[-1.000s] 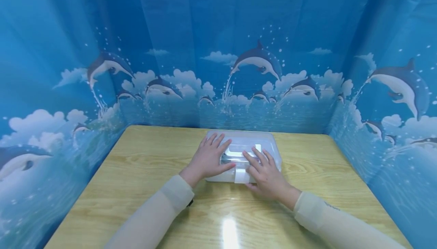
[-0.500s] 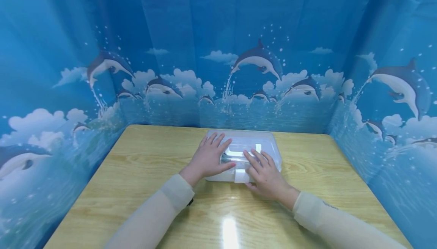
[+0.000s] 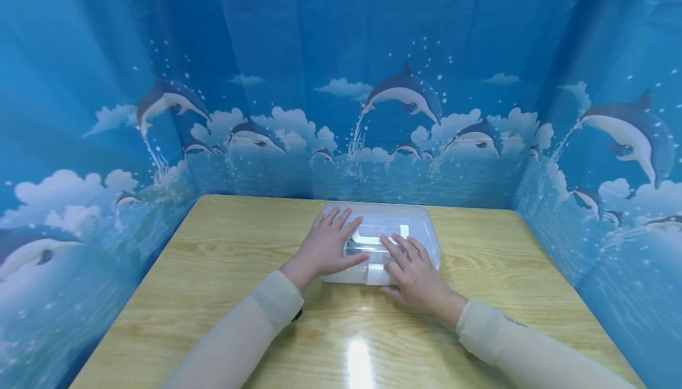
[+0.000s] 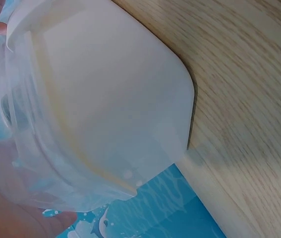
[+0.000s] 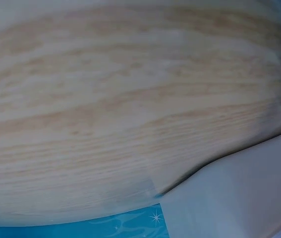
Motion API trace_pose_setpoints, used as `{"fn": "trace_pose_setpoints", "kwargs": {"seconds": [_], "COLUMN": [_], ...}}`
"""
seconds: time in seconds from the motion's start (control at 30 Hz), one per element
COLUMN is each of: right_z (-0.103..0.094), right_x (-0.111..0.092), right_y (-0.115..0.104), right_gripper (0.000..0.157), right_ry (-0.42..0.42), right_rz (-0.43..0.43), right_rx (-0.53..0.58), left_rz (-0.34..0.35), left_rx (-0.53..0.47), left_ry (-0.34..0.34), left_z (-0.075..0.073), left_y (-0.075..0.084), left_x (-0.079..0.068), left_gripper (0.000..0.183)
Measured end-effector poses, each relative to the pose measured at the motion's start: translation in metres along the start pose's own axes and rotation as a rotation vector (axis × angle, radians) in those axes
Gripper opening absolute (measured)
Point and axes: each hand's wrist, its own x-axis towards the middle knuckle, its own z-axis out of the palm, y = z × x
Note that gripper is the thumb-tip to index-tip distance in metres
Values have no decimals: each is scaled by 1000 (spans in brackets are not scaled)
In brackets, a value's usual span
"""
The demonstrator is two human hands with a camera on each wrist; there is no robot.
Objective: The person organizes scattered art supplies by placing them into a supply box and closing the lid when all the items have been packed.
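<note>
A white plastic storage box (image 3: 330,278) with a clear lid (image 3: 412,218) sits at the far edge of the table. On its front hangs a white latch (image 3: 376,275). My left hand (image 3: 326,248) rests on the lid's left part with fingers spread and thumb reaching toward the latch. My right hand (image 3: 420,277) lays extended fingers on the lid's front right, its thumb low at the front beside the latch. In the left wrist view, the box's pale wall (image 4: 115,94) fills the middle, with fingertips at the left edge. The right wrist view shows the box's corner (image 5: 239,193), dim and blurred.
The wood-grain table (image 3: 224,247) extends on both sides of the box and in front of it. A blue curtain (image 3: 266,81) printed with dolphins encloses the back and sides. A bright light reflection lies on the near tabletop.
My right thumb has shifted slightly left along the front of the box near the latch. The left hand and the box stay in place.
</note>
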Motion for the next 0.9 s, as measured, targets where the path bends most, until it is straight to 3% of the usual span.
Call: {"fn": "trace_pose_setpoints", "kwargs": {"seconds": [0.2,0.9], "right_z": [0,3], "right_x": [1,3], "right_y": [-3,-4], "right_gripper": [41,41], "right_ry": [-54,4], "right_rz": [52,60], "right_rx": [47,14], "left_rz": [-10,-8], "left_rx": [-19,0], "left_ry": [-24,-22], "left_z": [-1,-1], "left_y": [0,-1], "left_x": [0,2], "left_gripper": [88,89]}}
